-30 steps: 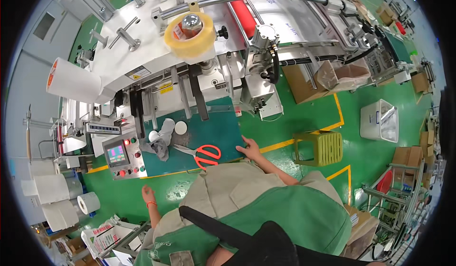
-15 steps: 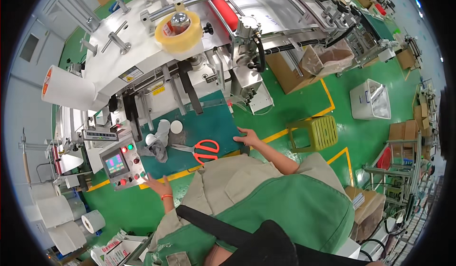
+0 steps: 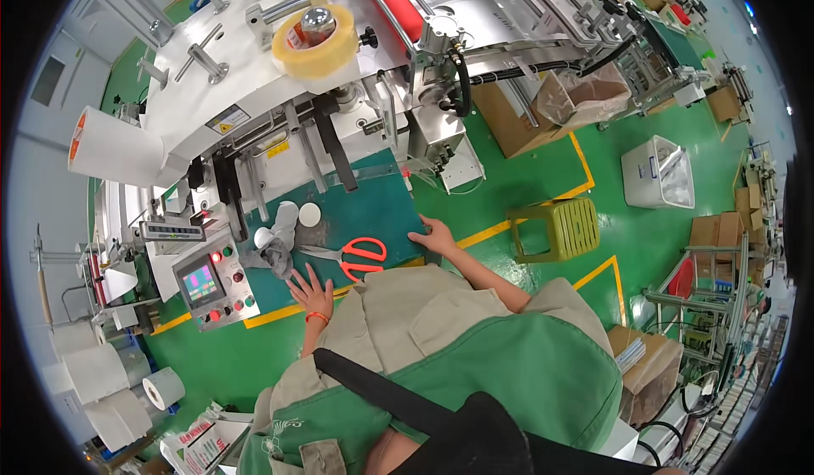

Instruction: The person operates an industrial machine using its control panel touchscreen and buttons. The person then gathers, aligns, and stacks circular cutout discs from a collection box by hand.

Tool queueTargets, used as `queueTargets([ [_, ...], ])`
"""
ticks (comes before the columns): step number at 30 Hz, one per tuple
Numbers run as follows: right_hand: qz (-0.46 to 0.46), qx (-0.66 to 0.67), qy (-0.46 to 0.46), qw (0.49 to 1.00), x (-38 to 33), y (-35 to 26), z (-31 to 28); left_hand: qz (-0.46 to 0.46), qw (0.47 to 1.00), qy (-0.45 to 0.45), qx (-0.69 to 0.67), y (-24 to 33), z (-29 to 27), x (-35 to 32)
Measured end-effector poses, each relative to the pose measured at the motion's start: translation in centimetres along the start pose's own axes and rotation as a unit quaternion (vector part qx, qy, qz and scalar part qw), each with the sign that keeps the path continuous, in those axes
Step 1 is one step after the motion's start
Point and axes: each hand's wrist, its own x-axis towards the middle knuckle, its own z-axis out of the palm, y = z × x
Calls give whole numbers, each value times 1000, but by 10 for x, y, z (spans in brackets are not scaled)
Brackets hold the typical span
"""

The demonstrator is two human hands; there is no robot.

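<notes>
My left hand (image 3: 312, 295) is open, fingers spread, at the near edge of a teal work surface (image 3: 381, 203). Close to its fingertips lies a crumpled grey cloth (image 3: 276, 259), with a crumpled white piece (image 3: 287, 217) beyond it. Scissors (image 3: 341, 257) with orange handles rest between my two hands, handles toward the right. A round white disc (image 3: 309, 215) lies farther back. At the surface's right edge is my right hand (image 3: 437, 237), thumb and fingers apart and nothing seen in it; whether it presses on the edge I cannot tell.
A control panel (image 3: 237, 278) with a screen and buttons stands left of the work surface. The machine (image 3: 203, 93) rises behind, carrying a roll of yellowish tape (image 3: 314, 47). To the right are an olive stool (image 3: 555, 229) and a white bin (image 3: 657, 174). White rolls (image 3: 164, 388) lie lower left.
My left hand has moved right and forward from beside the control panel to near the grey cloth, its fingers spreading. My right hand stays at the right edge.
</notes>
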Motion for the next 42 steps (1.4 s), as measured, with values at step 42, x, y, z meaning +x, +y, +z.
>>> queueTargets([
  [42, 35, -26, 9, 999, -13, -23, -6, 13, 999, -30, 18, -3, -3, -5],
])
